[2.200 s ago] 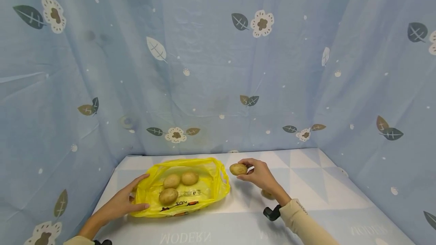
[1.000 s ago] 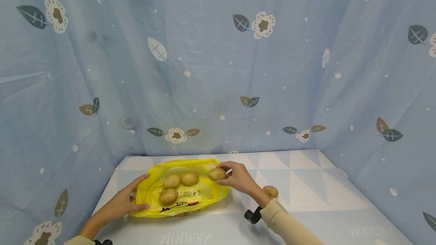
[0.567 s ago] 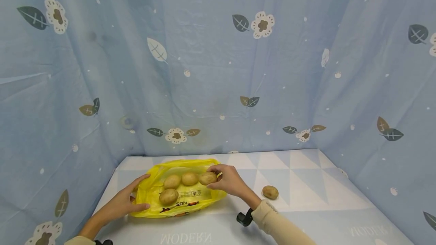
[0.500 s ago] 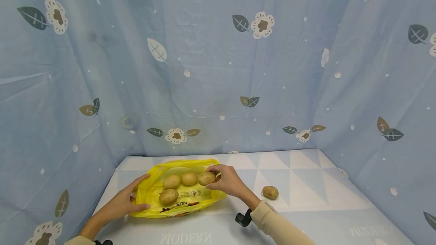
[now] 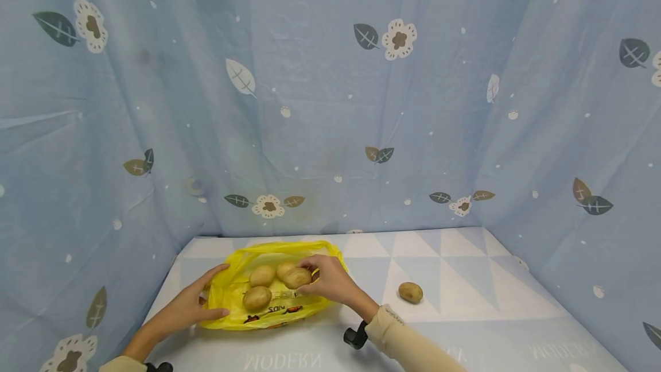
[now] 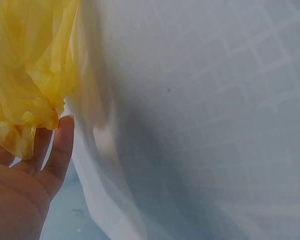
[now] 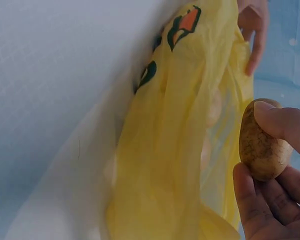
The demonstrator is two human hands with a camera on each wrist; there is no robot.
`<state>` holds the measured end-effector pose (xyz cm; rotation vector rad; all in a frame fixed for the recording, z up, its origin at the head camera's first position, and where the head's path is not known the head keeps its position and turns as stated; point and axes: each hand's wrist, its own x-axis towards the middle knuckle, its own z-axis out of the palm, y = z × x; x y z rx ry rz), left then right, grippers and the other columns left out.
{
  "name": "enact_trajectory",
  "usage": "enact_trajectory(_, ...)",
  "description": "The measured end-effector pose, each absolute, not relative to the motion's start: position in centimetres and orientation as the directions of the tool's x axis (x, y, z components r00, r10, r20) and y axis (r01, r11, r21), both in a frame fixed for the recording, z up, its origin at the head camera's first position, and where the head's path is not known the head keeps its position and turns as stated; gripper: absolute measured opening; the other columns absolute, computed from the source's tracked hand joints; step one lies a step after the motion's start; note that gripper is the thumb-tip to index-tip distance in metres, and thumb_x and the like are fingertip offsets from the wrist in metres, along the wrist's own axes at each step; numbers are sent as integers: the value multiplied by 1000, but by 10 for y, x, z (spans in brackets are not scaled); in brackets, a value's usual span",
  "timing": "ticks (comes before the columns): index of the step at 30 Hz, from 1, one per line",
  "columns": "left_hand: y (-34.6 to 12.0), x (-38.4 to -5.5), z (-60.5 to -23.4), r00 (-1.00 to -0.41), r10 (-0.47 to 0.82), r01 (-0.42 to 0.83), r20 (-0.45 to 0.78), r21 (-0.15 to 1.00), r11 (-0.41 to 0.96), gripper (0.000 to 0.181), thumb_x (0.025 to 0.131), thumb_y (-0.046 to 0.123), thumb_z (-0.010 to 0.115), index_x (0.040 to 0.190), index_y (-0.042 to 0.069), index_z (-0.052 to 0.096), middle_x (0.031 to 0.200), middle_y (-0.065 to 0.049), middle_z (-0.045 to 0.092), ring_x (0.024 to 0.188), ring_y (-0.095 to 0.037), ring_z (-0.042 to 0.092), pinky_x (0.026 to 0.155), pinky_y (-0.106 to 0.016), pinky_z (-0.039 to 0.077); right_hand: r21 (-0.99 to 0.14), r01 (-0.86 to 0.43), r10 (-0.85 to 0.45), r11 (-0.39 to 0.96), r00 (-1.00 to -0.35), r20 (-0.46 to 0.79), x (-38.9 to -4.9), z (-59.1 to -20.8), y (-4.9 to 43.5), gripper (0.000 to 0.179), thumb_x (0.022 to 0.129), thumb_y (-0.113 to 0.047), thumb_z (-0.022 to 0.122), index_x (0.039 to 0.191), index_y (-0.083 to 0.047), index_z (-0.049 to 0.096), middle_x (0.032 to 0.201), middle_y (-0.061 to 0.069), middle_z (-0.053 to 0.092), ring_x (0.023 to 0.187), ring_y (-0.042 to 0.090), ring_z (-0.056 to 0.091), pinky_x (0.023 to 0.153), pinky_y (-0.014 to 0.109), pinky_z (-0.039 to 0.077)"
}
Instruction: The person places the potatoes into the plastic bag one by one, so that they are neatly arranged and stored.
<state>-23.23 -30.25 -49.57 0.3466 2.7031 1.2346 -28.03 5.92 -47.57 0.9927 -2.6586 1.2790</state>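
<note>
A yellow plastic bag (image 5: 227,294) lies at the left of the table with its mouth spread wide. My left hand (image 5: 182,309) rests at the bag's left end, fingers fairly straight and spread along its rim; in the left wrist view its fingertips (image 6: 65,130) touch the crumpled plastic. Above the bag's opening, my right hand (image 5: 333,281) pinches a potato (image 5: 298,278) between thumb and fingers. This potato (image 7: 262,142) shows clearly in the right wrist view. Several potatoes lie inside the bag, among them a front potato (image 5: 256,298) and a potato behind it (image 5: 261,275).
Another potato (image 5: 410,292) sits on the table (image 5: 465,286), right of my right forearm. Blue patterned cloth (image 5: 330,131) hangs around the back and sides. A black wrist mount (image 5: 356,336) juts from beside my right sleeve.
My right hand has carried its potato leftward from beside the bag to over the bag's mouth, partly covering a potato inside. The left hand has stayed at the bag's left end.
</note>
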Motion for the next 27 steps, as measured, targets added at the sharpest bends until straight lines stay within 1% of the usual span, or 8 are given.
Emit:
enact_trajectory(3,-302,-233,-496,-963,264,141,-44,756,639,99,84,38,87,162,20,29,164,-24,27,134,-40,44,86,-41,50,-689,-556,-531,465,-798,285,-280,-477,54,43,76,-16,93,115,-13,76,99,-9,70,89,4,63,73,19,54)
enact_trajectory(7,-301,-234,-495,-966,252,128,-55,747,653,100,83,40,87,162,20,29,164,-22,28,133,-37,44,86,-39,50,-670,-557,-529,490,-801,280,-281,-481,48,44,76,-19,94,116,-15,76,101,-10,71,89,1,62,73,17,53)
enact_trajectory(13,-299,-234,-493,-965,258,144,-40,743,654,100,82,37,88,162,20,29,164,-23,29,132,-37,46,85,-41,49,-636,-584,-541,505,-788,294,-285,-489,41,41,76,-20,94,112,-14,76,101,-9,72,83,0,62,70,17,52)
enact_trajectory(17,-300,-233,-492,-964,262,144,-41,748,648,99,83,36,88,161,20,30,164,-23,29,134,-39,44,86,-41,50,-646,-572,-537,506,-795,283,-287,-495,37,41,75,-21,94,111,-14,77,98,-11,72,80,-2,61,69,18,51)
enact_trajectory(22,-301,-232,-493,-963,268,145,-39,760,634,99,84,36,87,162,20,29,166,-21,26,138,-42,41,87,-41,50,-661,-541,-523,521,-814,254,-288,-503,32,42,73,-20,95,111,-15,77,96,-14,70,81,0,58,71,21,50)
enact_trajectory(27,-301,-232,-494,-964,263,145,-36,758,636,99,83,37,87,162,21,29,166,-20,26,137,-40,41,87,-41,50,-663,-524,-512,534,-825,240,-288,-508,29,43,72,-19,95,110,-13,77,97,-12,72,80,0,57,72,21,50)
